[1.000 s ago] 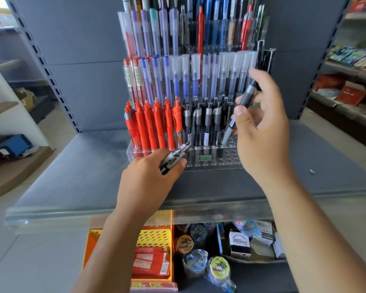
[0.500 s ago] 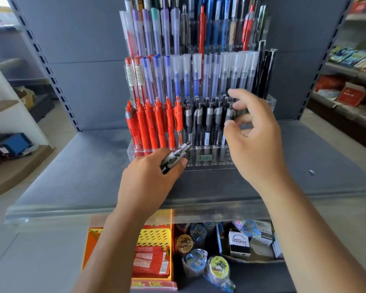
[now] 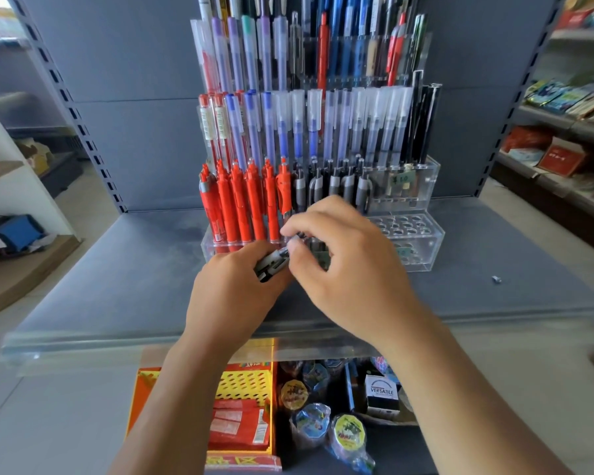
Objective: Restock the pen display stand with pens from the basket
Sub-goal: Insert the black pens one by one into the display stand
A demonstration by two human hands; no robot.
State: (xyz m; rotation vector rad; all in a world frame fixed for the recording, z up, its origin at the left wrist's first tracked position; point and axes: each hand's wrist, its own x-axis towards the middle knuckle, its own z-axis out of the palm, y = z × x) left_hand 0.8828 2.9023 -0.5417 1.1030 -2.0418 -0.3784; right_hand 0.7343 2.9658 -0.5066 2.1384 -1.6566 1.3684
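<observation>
A clear tiered pen display stand (image 3: pixel 422 248) stands on the grey shelf. Its front row holds red pens (image 3: pixel 237 204) on the left and grey-black pens (image 3: pixel 343 186) in the middle; the holes at its right end are bare. My left hand (image 3: pixel 234 296) grips a small bundle of grey-black pens (image 3: pixel 271 265) just in front of the stand. My right hand (image 3: pixel 347 265) is against it, thumb and forefinger pinching the tip of one pen in that bundle. No basket is visible.
The grey shelf (image 3: pixel 117 269) has a clear plastic front lip. A small metal bit (image 3: pixel 496 279) lies at its right. Below sit a yellow-orange tray (image 3: pixel 244 389) and tape rolls (image 3: pixel 309 419). Other shelves stand at both sides.
My right hand set a grey-black pen into the front row, let go, then dropped down left to the bundle in my left hand. My left hand stayed put.
</observation>
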